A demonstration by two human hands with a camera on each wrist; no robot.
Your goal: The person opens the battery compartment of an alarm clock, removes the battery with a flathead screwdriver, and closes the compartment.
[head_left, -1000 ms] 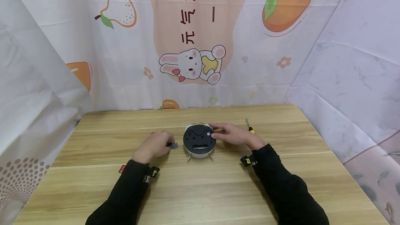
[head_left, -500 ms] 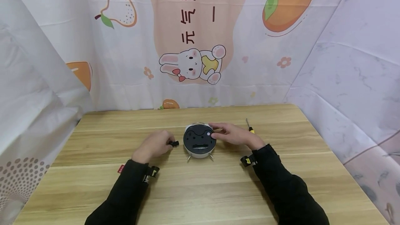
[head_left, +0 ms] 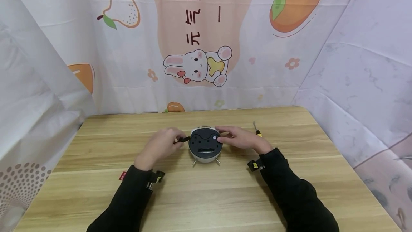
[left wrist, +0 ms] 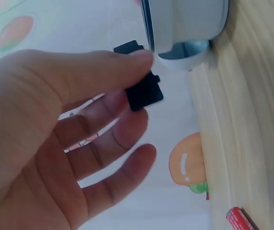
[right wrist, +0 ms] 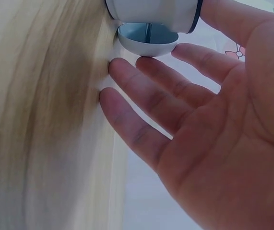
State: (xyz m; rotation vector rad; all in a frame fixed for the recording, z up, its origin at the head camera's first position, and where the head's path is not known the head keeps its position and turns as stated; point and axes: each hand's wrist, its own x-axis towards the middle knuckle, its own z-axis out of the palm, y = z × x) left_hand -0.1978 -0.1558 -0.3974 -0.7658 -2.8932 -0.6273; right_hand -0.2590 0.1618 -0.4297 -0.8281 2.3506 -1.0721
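A round twin-bell alarm clock [head_left: 205,145] lies with its black back up and its metal feet towards me. An oblong slot shows in that back; what is inside is too small to tell. My left hand [head_left: 161,148] pinches a small black battery cover [left wrist: 147,93] between thumb and index finger, at the clock's left edge. The other left fingers are loosely bent. My right hand [head_left: 239,139] rests on the clock's right side, thumb on the back's edge. In the right wrist view its fingers are extended beside a bell [right wrist: 148,40].
A screwdriver [head_left: 258,133] with a yellow and black handle lies beyond my right wrist. A red cylinder [left wrist: 240,219], like a battery, lies on the wooden table [head_left: 206,196] in the left wrist view. A printed curtain [head_left: 128,63] hangs behind the table.
My left hand has moved right and away from me with the battery cover, up to the clock's edge, and the cover has turned. My right hand and the clock stay put.
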